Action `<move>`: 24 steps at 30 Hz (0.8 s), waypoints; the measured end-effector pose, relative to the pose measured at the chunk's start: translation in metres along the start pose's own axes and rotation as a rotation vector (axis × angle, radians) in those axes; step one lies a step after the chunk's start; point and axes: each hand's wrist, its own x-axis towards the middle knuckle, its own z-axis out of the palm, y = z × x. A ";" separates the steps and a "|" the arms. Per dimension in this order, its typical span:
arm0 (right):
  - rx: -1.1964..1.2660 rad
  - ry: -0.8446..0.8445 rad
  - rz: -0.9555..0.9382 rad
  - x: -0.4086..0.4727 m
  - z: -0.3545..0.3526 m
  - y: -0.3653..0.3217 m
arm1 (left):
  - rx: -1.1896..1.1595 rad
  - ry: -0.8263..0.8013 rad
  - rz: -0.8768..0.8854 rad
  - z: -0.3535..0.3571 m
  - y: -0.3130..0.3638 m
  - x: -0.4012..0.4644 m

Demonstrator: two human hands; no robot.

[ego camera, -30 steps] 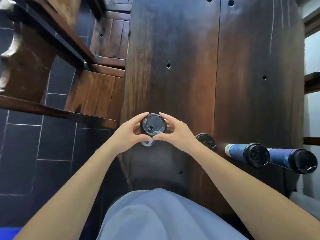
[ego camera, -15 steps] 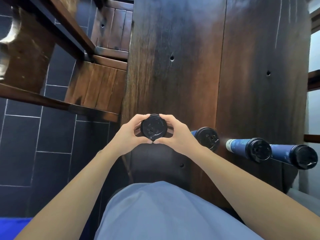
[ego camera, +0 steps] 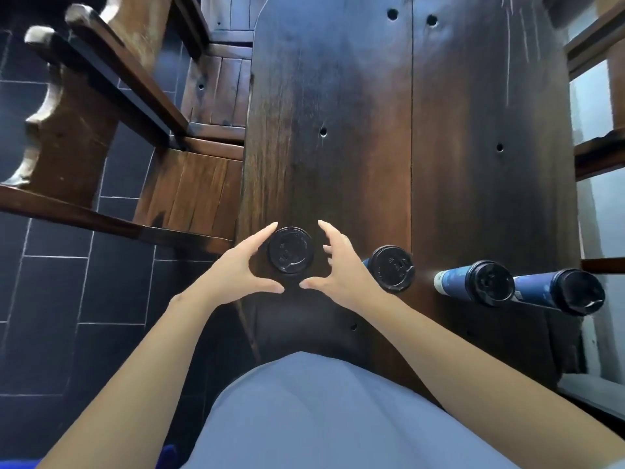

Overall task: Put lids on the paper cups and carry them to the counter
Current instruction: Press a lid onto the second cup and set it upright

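Nearest the camera a light blue garment (ego camera: pixel 304 411) fills the lower middle of the view, with both bare forearms reaching forward from either side of it over the near end of a dark wooden table (ego camera: pixel 365 130). The left hand (ego camera: pixel 243 269) is spread wide, thumb pointing inward below and fingers curved up beside the black lid (ego camera: pixel 291 249) of the nearest paper cup; the index fingertip lies at the lid's left rim, whether touching or just clear I cannot tell. The right hand (ego camera: pixel 334 265) mirrors it, fingers splayed and apart from the lid's right rim, thumb tip near the left thumb tip below the cup. Neither hand grips anything. The lid sits on the cup, which stands upright on the table between the two hands. Just beside the right hand stands a second lidded cup (ego camera: pixel 392 268), then a third lidded cup (ego camera: pixel 487 282) and a fourth lidded cup (ego camera: pixel 575 292) in a row toward the table's right edge, their blue sides showing. Farther off on the left, a wooden bench (ego camera: pixel 189 194) stands on dark floor tiles (ego camera: pixel 50 282)
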 end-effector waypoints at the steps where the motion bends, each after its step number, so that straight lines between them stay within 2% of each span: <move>1: -0.032 0.020 0.007 -0.013 -0.006 0.005 | 0.046 0.008 0.005 -0.001 0.002 -0.006; 3: -0.157 0.104 -0.013 -0.043 -0.025 0.020 | 0.151 0.070 0.040 -0.001 0.009 -0.021; 5: -0.308 0.272 -0.068 -0.071 -0.049 0.039 | 0.262 0.228 0.139 0.010 0.019 -0.035; 7: -0.416 0.400 -0.081 -0.084 -0.070 0.061 | 0.293 0.450 0.359 0.034 0.034 -0.041; 9: -0.455 0.362 -0.005 -0.081 -0.083 0.077 | 0.280 0.550 0.552 0.062 0.053 -0.037; 11: -0.412 0.248 0.040 -0.071 -0.091 0.087 | 0.266 0.459 0.631 0.089 0.070 -0.022; 12: -0.370 0.188 0.040 -0.065 -0.093 0.090 | 0.253 0.379 0.612 0.098 0.076 -0.011; 15: -0.240 0.067 -0.013 -0.050 -0.095 0.097 | 0.190 0.146 0.374 0.114 0.086 0.021; 17: -0.196 0.049 -0.028 -0.043 -0.097 0.098 | 0.101 0.027 0.205 0.118 0.090 0.037; 21: -0.061 -0.031 0.039 -0.027 -0.109 0.092 | -0.179 -0.082 0.081 0.116 0.096 0.055; 24: -0.026 -0.139 0.053 -0.014 -0.121 0.087 | -0.206 -0.100 0.065 0.112 0.096 0.061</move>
